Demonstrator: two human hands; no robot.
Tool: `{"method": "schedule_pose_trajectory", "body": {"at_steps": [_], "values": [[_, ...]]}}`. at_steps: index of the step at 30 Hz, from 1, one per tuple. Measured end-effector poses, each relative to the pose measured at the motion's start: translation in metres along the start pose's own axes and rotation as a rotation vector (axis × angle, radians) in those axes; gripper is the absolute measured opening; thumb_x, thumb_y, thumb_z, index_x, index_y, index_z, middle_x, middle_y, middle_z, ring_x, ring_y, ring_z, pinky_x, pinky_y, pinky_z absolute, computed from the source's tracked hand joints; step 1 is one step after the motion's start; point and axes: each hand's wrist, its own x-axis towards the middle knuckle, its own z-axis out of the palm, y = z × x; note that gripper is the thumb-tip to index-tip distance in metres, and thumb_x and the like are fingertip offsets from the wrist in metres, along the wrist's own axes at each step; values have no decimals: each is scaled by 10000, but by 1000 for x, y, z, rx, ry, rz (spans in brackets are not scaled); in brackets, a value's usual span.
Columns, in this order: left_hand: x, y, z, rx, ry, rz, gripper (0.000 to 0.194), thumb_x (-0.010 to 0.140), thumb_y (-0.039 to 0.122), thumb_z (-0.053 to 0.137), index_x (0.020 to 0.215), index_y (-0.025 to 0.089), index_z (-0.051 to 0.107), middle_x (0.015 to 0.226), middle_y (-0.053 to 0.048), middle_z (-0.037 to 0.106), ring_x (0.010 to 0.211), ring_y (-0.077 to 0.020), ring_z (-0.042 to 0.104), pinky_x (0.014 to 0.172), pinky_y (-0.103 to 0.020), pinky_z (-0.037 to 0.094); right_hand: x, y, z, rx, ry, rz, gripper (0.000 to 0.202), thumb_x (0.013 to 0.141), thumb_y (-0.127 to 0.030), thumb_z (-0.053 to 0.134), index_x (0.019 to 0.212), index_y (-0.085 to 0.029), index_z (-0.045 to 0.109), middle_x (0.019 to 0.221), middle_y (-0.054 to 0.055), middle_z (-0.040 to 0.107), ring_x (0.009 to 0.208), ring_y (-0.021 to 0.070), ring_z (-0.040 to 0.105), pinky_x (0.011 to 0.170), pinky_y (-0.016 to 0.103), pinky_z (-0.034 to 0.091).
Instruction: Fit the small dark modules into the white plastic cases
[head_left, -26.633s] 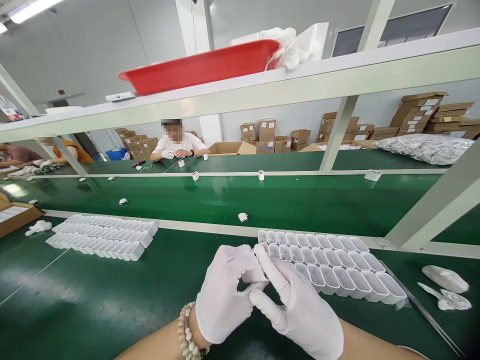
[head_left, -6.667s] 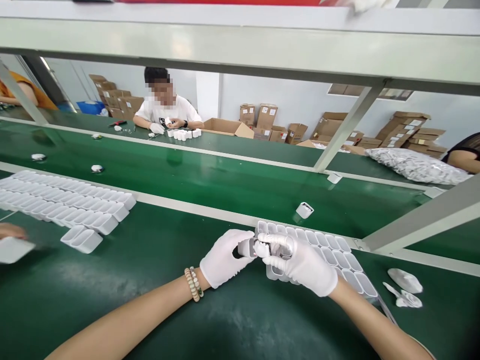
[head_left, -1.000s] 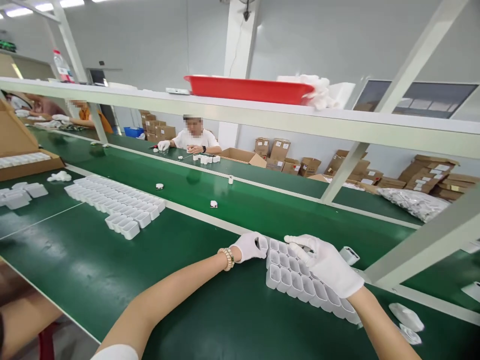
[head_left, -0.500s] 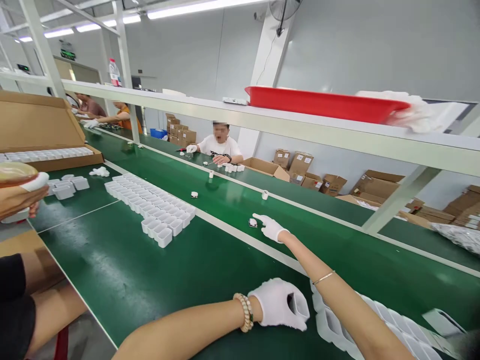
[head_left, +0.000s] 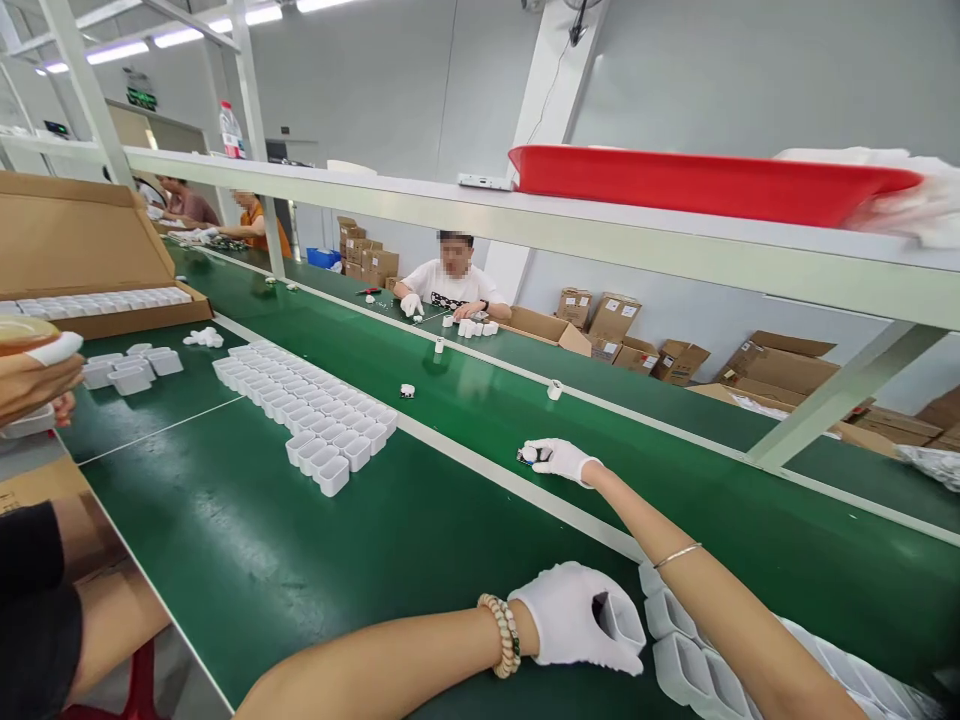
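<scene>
White gloves cover both of my hands. My left hand (head_left: 574,615) is low in the view, its fingers wrapped round a white cup (head_left: 622,618) with a dark opening. Farther out on the green belt, my right hand (head_left: 562,460) pinches a small white and black part (head_left: 529,454) at its fingertips. White cups (head_left: 679,668) stand in rows beside my left hand, partly hidden under my right forearm. Another small part (head_left: 407,391) lies on the belt to the left of my right hand.
Rows of white cups (head_left: 307,405) stand on the green table (head_left: 225,520). An open carton (head_left: 82,310) is at the left, near another person's hand. A shelf (head_left: 420,205) bearing a red tray (head_left: 697,185) crosses above the belt. Across it sits a person (head_left: 454,285).
My right hand has closed on the small part, which it was only reaching beside before. My left hand still holds the cup. The whole view has shifted slightly.
</scene>
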Motion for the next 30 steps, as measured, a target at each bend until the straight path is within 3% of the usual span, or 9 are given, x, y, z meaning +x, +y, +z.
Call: {"method": "schedule_pose_trajectory", "body": {"at_steps": [8,12,15,18,21,24,27,30], "values": [[-11,9,-5,59,57,65,169,700,341,742,791,204,700,805,22,709,761,-152,642,723,-246,491,-20,-13,11,175,124,107,311,942,-336,597,1207,-173,595,1230,80,610,1034,228,627,868,430,542],[-15,10,-5,73,129,117,159,705,291,738,821,194,687,814,26,702,763,-144,637,752,-253,502,-37,-27,6,315,143,97,275,945,-325,597,1166,-162,611,1177,75,635,986,205,645,832,404,557],[-17,9,-5,13,263,77,343,686,278,761,1010,200,679,962,4,716,903,-175,654,865,-291,520,-71,-32,-8,432,134,52,273,889,-331,668,1095,-153,647,1051,73,697,842,181,684,756,359,580],[-18,9,-3,-27,338,41,469,687,259,761,1137,207,640,1066,-16,705,987,-199,654,915,-324,526,-128,-32,-22,532,103,8,450,758,-384,780,1124,-152,655,982,88,728,749,197,708,705,363,599],[-20,14,-1,28,357,94,367,717,220,723,1079,210,661,1062,-24,708,981,-214,661,922,-346,528,-190,-33,-25,607,79,-20,597,643,-433,840,1150,-171,665,992,80,724,863,248,708,734,398,610],[-22,17,1,103,355,170,260,748,205,693,1007,217,683,1041,-36,712,991,-234,659,949,-372,516,-236,-33,-14,674,172,-6,554,631,-407,851,1128,-217,697,1009,64,729,939,253,688,855,422,587],[-25,16,1,135,387,201,340,765,215,692,1103,235,667,1110,-51,693,1056,-248,637,980,-400,504,-256,-33,0,629,295,68,488,672,-417,820,1123,-266,715,973,50,735,946,262,682,875,421,580],[-28,12,1,155,420,208,456,777,234,702,1224,262,615,1176,-59,665,1106,-251,612,999,-425,493,-261,-32,11,568,317,106,459,698,-441,782,1135,-316,719,829,31,709,794,244,676,699,383,606]]}}
